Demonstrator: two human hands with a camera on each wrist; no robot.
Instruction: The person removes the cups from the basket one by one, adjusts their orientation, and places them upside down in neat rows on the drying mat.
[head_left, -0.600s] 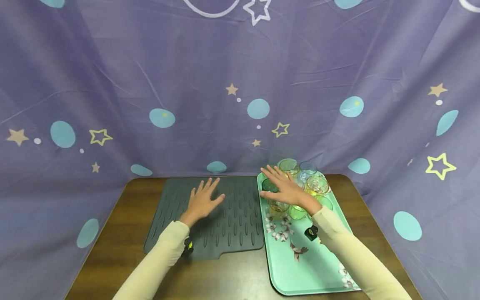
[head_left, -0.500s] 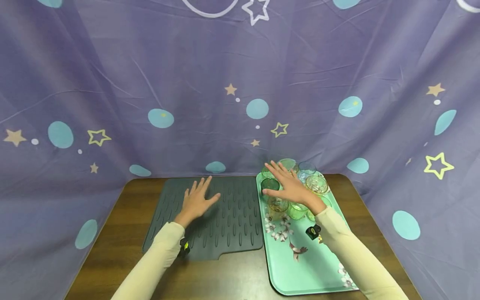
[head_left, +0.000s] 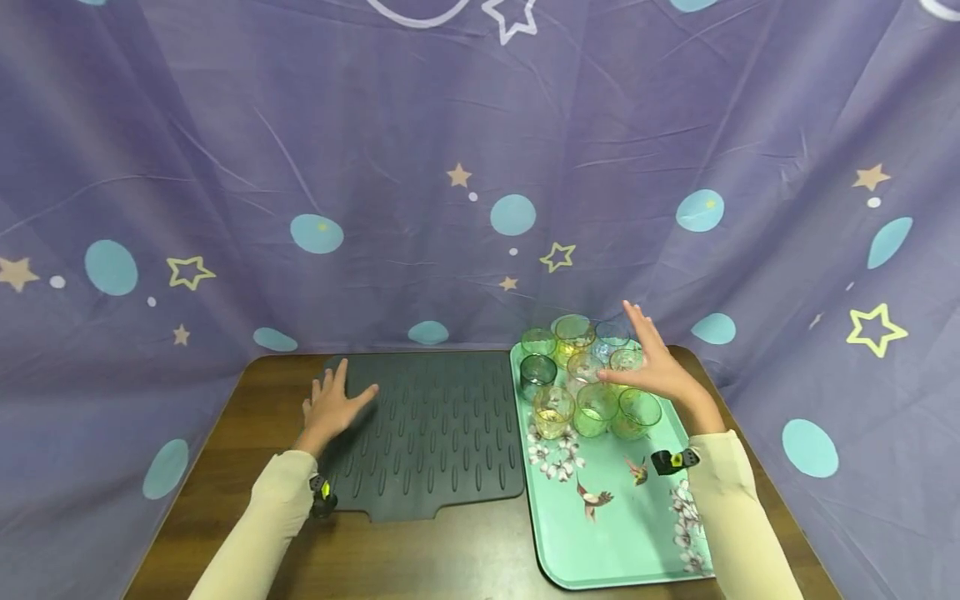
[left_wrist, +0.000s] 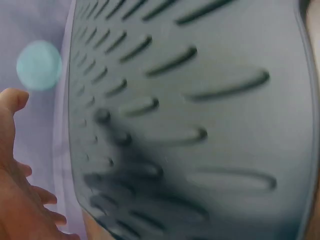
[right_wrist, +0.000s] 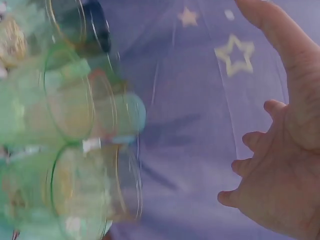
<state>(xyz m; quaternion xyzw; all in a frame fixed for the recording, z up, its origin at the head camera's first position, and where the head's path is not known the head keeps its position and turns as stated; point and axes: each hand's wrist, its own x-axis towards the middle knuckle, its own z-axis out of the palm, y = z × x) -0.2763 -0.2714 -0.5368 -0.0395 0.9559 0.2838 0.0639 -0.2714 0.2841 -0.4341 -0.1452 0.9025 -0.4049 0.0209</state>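
Note:
My left hand is held over the left side of a dark grey ridged mat, fingers spread and holding nothing. Its shadow falls on the ridges in the left wrist view. On the right, my right hand hovers at the right side of a group of several clear tinted glasses, thumb stretched apart from the fingers and nothing in the grasp. Among them are a dark green glass, an amber glass, two light green glasses in front and a bluish glass at the back, partly covering one another.
The glasses stand at the far end of a mint green tray printed with flowers and birds. Tray and mat lie side by side on a brown wooden table. A purple curtain with stars and dots hangs directly behind the table.
My left hand has moved left across the mat. The right hand has moved right, off the middle of the glasses, so more of them show.

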